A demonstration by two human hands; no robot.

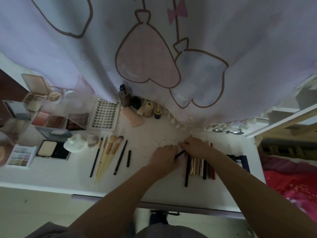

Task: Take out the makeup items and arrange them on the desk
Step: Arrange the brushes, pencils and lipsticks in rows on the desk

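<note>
While both hands meet over the white desk [154,182], a thin black pencil [180,154] lies slanted between them, its upper end toward the right hand [197,146]. The left hand [165,156] pinches its lower end; the right hand's fingers curl at the upper end, grip unclear. The row of sticks [200,166] lies just right, running front to back, nearer the right hand.

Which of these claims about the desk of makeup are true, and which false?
1. A row of bamboo-handled makeup brushes lies left of the hands. True.
2. Both hands meet at a thin black pencil-like stick. True: the left hand and the right hand come together at it.
3. The white tray of false eyelashes lies at the desk's right end. False: it lies left of centre, near the open eyeshadow palettes.
4. The slim lipstick and pencil tubes stand upright. False: they lie flat, side by side, under the right wrist.
5. A printed pale curtain hangs behind the white desk. True.
</note>
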